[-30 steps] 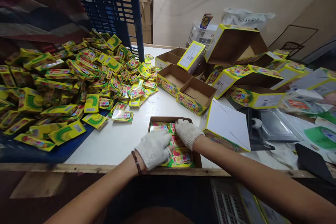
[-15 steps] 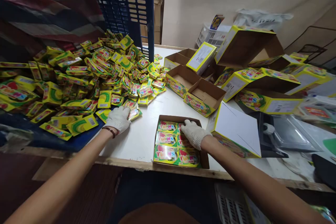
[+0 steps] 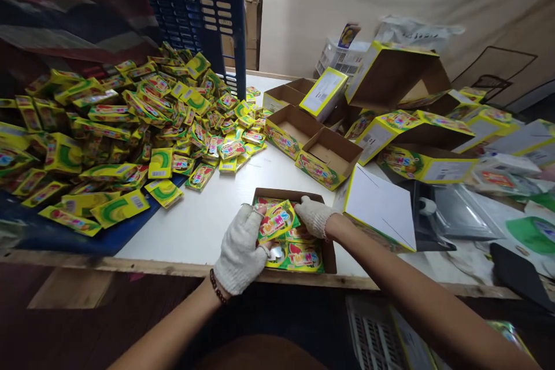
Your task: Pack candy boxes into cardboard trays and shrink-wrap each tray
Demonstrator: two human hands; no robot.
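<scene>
My left hand (image 3: 243, 247), in a white knit glove, grips a small yellow and green candy box marked "TWINS" (image 3: 278, 221). That box is tilted above an open cardboard display box (image 3: 329, 254), where several matching candy boxes (image 3: 303, 257) lie in rows. My right hand (image 3: 313, 217), gloved too, reaches into the back right of the display box. Its fingers are bent together, low among the candy boxes; their tips are partly hidden, and what they hold, if anything, does not show. A big heap of the same candy boxes (image 3: 160, 121) spreads over the left side.
A blue slotted crate (image 3: 236, 23) stands on edge behind the heap. Empty display boxes (image 3: 329, 156) are piled at the right, one showing its white base (image 3: 381, 202). A tape roll (image 3: 427, 206) and clear plastic tray (image 3: 462, 214) lie farther right. The table's wooden edge (image 3: 182, 269) runs in front.
My left hand has moved right from the heap's edge to the display box, bringing a candy box along. My right hand stays in the display box. The whole view has shifted slightly.
</scene>
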